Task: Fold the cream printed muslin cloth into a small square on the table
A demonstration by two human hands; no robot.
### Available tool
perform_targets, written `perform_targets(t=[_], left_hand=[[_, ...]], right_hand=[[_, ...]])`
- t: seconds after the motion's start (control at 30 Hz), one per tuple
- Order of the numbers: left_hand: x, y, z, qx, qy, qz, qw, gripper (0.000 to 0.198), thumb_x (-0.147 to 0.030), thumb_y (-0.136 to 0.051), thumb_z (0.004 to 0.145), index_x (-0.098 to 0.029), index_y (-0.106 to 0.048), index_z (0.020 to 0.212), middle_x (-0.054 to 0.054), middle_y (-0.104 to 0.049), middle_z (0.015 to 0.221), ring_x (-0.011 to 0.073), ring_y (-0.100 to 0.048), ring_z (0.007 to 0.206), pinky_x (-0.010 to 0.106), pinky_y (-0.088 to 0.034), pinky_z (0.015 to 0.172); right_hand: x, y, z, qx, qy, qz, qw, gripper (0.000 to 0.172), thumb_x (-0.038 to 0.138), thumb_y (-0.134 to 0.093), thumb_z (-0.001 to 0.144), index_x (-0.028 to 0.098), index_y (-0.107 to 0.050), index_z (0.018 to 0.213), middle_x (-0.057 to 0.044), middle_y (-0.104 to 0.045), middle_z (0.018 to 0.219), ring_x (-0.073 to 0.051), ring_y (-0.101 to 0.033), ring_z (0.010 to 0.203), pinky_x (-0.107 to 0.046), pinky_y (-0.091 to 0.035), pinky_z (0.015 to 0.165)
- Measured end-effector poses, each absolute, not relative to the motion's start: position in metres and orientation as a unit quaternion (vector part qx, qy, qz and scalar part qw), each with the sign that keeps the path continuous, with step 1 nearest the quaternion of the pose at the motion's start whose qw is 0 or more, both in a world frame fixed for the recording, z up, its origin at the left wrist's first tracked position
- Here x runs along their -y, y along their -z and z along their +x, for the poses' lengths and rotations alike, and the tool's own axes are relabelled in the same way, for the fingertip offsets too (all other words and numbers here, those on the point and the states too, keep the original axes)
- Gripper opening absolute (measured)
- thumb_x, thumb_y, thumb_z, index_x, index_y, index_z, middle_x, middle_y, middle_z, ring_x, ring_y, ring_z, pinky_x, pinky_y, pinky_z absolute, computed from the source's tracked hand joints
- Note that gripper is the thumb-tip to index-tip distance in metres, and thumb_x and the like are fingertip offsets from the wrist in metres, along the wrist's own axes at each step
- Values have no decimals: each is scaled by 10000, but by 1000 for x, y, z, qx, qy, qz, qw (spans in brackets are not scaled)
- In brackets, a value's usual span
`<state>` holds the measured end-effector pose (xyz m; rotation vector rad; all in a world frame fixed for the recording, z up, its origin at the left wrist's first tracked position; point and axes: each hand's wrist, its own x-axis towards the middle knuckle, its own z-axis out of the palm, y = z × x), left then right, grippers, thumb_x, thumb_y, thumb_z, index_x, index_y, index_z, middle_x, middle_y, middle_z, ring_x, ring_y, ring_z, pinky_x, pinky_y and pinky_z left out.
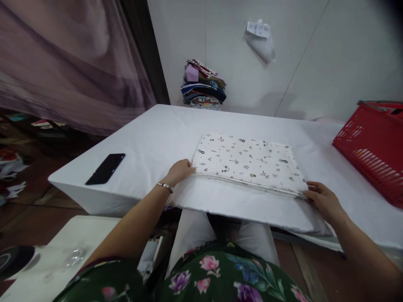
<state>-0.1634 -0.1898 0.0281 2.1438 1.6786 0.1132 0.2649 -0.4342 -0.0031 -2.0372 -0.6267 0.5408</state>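
A folded white cloth with small grey prints [248, 163] lies flat on the white table [163, 138] in front of me. My left hand [180, 171], with a bracelet at the wrist, grips the cloth's near left corner with its fingers closed on the edge. My right hand [321, 198] pinches the near right corner, fingers curled round the layered edge. Both hands rest on the table top.
A black phone [105, 168] lies near the table's left edge. A red plastic basket [374, 147] stands at the right. A stack of folded clothes [204, 86] sits against the far wall. A low white surface [63, 251] is at my lower left.
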Motion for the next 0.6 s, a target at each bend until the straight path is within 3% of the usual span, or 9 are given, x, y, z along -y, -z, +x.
perform_targets(t=[0.17,0.3,0.43,0.6], left_hand=[[204,-34,-166,-611,-95,765,181,476,-459,-585,738,-189,-501,1122,81,-629,1001,228,-582,843,306,-411,680],[219,-36,-156,-494,-208,841,67,288,-345,-556,811,-207,-561,1064,85,-585,1078,244,-517,1000,358,-388,839],[230,-29,-133,-326,-195,923,64,157,-286,-503,861,-213,-633,908,56,-601,1002,215,-507,959,363,-377,833],[229,-17,-111,-273,-179,939,112,201,-289,-477,879,-211,-661,910,50,-612,953,194,-513,915,354,-394,814]], right_hand=[[436,7,267,359,-139,-879,282,471,382,-580,667,170,-539,1085,-62,-602,935,-156,-581,570,-311,-480,562],[445,-3,254,457,62,-877,135,506,414,-511,765,146,-507,1194,-163,-553,1152,-292,-588,905,-423,-472,745],[435,-15,225,583,180,-773,172,324,317,-450,838,145,-589,1075,-161,-539,1196,-301,-529,1052,-446,-428,882],[397,-16,179,707,81,-659,243,243,281,-431,885,174,-648,910,-105,-639,963,-229,-579,913,-369,-470,834]])
